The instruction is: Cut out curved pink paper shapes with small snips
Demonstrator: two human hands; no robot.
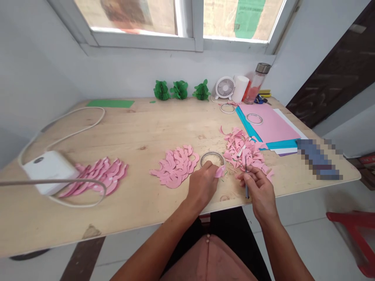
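My left hand point(204, 182) is closed, its fingertips pinching a small piece of pink paper point(220, 171) just in front of a roll of tape point(202, 158). In my right hand point(261, 190) is a slim dark tool point(247, 191) with a thin pointed end aimed away from me; its exact kind is unclear. Beyond that hand spreads a heap of pink paper scraps point(238, 142), with a small white stick-like thing point(240, 151) lying on it. Left of my left hand lies a pile of curvy pink paper cutouts point(177, 166).
A white power adapter point(51, 171) with looping cables touches dotted pink cutouts point(109, 177) at left. Green paper figures point(179, 90), a small fan point(225, 88) and a glass bottle point(258, 84) line the wall. Coloured sheets point(274, 125) lie right; a red stool point(351, 222) stands below.
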